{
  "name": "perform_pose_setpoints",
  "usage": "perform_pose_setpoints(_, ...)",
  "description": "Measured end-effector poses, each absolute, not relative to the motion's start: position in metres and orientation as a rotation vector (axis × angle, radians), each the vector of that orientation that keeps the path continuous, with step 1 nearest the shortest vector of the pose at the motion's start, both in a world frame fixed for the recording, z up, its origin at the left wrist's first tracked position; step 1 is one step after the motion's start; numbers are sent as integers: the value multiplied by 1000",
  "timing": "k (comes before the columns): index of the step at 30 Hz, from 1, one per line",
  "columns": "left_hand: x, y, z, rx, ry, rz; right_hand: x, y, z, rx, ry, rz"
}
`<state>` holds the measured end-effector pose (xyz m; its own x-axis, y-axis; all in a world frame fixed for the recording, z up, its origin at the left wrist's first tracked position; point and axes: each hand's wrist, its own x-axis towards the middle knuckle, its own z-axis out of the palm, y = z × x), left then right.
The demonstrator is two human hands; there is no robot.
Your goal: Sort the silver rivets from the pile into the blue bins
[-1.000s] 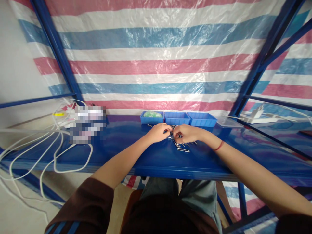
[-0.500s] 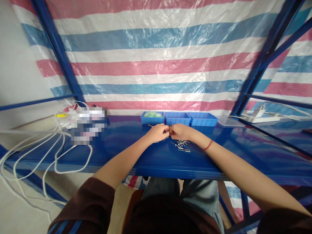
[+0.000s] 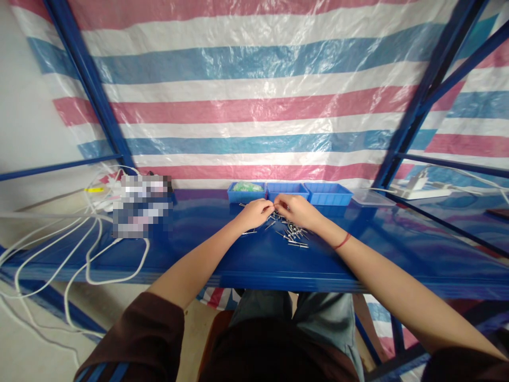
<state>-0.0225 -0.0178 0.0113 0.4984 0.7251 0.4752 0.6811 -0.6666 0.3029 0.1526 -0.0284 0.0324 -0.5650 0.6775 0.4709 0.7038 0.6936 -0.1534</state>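
Many thin silvery pieces, which look like blind rivets (image 3: pixel 295 232), lie in a loose pile on the blue table (image 3: pixel 191 239). Above the far side of the pile, my left hand (image 3: pixel 257 213) and my right hand (image 3: pixel 293 209) meet at the fingertips. Both have their fingers pinched together; whatever is between them is too small to make out. One rivet (image 3: pixel 298 245) lies apart at the near edge of the pile. A few more are scattered beside and beyond my left hand.
Three blue bins stand along the back: the left bin (image 3: pixel 240 197) has a green and white bag (image 3: pixel 248 187) in it, then a middle bin (image 3: pixel 302 192) and a right bin (image 3: pixel 328 198). A clear lid (image 3: pixel 371 198) lies further right. White cables (image 3: pixel 93 254) loop at left; a power strip (image 3: pixel 421 192) sits at right.
My hands have lifted slightly away from the pile, and more rivets show beneath them. My fingertips stay together. The whole view has shifted a little.
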Motion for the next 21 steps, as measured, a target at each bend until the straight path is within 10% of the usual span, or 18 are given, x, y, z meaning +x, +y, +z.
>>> perform_pose_setpoints(9, -19, -18, 11, 2461, 1148, 1131, 145, -18, 23, -883, -1905, 560)
perform_pose_setpoints(21, -18, -15, 9, 2328, 1051, 1222, 147, -37, 34, -818, -2091, 23)
